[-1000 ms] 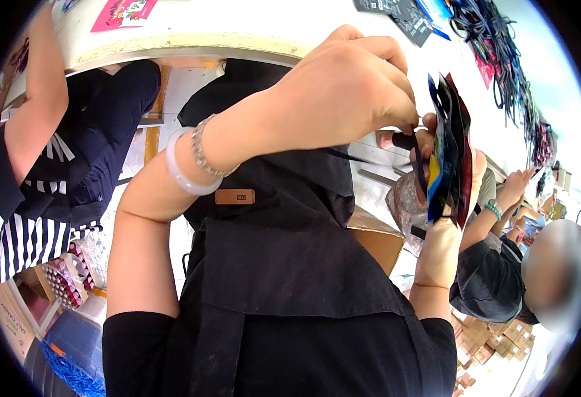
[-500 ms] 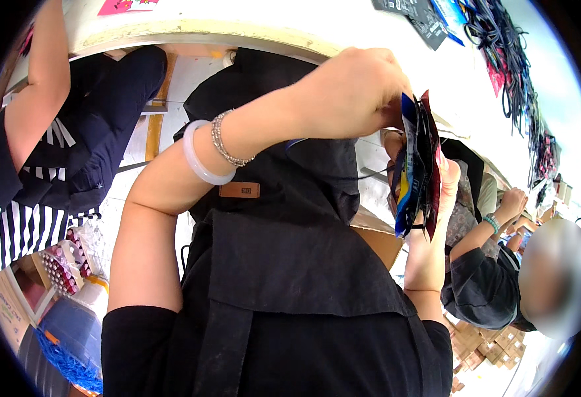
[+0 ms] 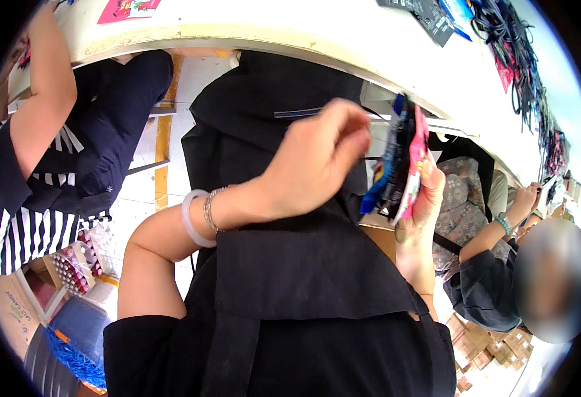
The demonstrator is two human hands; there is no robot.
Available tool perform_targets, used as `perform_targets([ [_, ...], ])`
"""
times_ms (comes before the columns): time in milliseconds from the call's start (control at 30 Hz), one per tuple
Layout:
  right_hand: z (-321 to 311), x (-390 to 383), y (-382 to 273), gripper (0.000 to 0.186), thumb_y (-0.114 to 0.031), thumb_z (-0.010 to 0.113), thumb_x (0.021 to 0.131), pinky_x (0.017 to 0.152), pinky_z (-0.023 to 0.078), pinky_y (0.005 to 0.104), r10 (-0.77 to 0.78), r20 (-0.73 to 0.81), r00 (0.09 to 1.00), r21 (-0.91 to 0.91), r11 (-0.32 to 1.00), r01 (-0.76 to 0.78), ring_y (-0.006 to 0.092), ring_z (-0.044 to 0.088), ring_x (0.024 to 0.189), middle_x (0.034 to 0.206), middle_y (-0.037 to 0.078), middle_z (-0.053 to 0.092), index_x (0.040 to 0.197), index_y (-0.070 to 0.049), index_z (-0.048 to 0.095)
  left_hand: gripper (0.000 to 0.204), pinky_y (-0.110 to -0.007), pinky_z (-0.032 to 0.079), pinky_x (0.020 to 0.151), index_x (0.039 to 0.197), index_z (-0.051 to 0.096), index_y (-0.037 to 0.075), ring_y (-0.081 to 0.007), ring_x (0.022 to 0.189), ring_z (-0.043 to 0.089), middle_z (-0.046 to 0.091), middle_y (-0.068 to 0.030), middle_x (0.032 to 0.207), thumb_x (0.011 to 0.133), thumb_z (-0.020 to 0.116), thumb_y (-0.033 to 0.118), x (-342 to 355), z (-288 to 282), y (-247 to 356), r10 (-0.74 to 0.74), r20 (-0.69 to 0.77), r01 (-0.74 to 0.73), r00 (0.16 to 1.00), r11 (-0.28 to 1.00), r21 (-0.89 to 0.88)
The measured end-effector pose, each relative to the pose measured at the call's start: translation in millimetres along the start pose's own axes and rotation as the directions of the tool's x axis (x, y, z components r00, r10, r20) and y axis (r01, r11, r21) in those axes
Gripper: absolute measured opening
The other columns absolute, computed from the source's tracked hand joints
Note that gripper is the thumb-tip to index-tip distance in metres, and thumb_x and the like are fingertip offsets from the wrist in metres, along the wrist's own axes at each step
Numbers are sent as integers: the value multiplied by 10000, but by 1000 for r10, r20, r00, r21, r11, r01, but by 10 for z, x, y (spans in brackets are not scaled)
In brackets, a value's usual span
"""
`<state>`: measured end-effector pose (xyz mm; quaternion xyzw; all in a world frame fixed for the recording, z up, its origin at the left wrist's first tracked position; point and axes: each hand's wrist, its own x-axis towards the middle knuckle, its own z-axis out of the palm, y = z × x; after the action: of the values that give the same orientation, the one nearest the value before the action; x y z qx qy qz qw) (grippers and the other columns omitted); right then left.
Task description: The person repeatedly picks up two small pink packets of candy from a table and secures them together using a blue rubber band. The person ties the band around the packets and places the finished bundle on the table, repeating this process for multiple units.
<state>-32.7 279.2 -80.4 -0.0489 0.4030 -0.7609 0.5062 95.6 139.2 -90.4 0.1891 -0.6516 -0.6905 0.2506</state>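
- Head view, center right: the bundle of packets (image 3: 403,152) stands edge-on above the lap, near the front edge of the tabletop (image 3: 270,23). Blue shows on its left side, black in the middle and pink on its right; the edges fan slightly, and the exact count is hidden.
- Right hand (image 3: 429,195): closed around the bundle from its right side, thumb and fingers pressing the pink face. The far fingertips are concealed by the packets.
- Left hand (image 3: 320,159): fingers partly curled, just left of the bundle with a visible gap between them. Motion blur covers the fingertips, so one cannot tell whether anything thin is pinched there.
- Handling, as a judgement: the right hand does best with a firm, even grip low on the packets, so that their upper edges remain aligned and none slides out. The left hand is best kept to a fingertip pinch, taking one layer at a time without creasing the glossy film.
- Surroundings: the black apron (image 3: 304,274) spans the lap beneath both hands. The tabletop bears a pink card (image 3: 128,9) at upper left, dark packages (image 3: 429,23) at upper right and, beyond these, a tangle of dark straps (image 3: 522,83).
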Motion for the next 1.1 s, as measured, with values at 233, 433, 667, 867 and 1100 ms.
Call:
perform_targets([
  [233, 140, -128, 311, 535, -90, 740, 735, 831, 516, 300, 55, -67, 996, -209, 976, -68, 160, 640, 903, 1043, 110, 649, 1195, 33, 495, 73, -438, 487, 597, 770, 599, -13, -392, 676, 609, 599, -220, 694, 750, 560, 46, -85, -453, 28, -80, 496, -217, 864, 832, 511],
  [433, 157, -170, 548, 674, -79, 783, 738, 912, 442, 283, -154, 80, 985, -398, 901, 173, 114, 554, 1015, 1109, 58, 571, 1286, 0, 399, 151, -405, 474, 621, 863, 615, -28, -395, 715, 600, 606, -222, 764, 745, 525, -4, -324, -534, -49, -147, 368, -45, 918, 884, 465],
  [667, 149, -176, 490, 713, -92, 759, 745, 900, 447, 276, -46, 62, 997, -458, 886, 69, 106, 545, 1012, 1130, 76, 552, 1320, 6, 349, 229, -255, 484, 735, 1086, 606, -45, -113, 848, 599, 657, -67, 940, 899, 578, 84, -477, -439, -51, -332, 321, 380, 887, 920, -100],
  [867, 45, -234, 533, 495, -42, 736, 734, 796, 491, 263, 7, 62, 998, -535, 845, 27, 77, 582, 877, 971, 58, 649, 1170, 14, 507, 280, -205, 488, 689, 1115, 599, -32, -54, 840, 583, 662, -36, 920, 879, 661, 106, -445, -400, -23, -422, 360, 475, 832, 877, -72],
  [1100, -14, -256, 292, 341, -303, 739, 792, 665, 509, 310, 252, 15, 967, -836, 534, -126, 212, 666, 722, 782, 119, 670, 947, -12, 648, 316, -245, 530, 751, 1070, 609, -37, -77, 834, 624, 678, -48, 943, 792, 716, 68, -390, -376, 36, -628, 360, 671, 690, 741, 6],
])
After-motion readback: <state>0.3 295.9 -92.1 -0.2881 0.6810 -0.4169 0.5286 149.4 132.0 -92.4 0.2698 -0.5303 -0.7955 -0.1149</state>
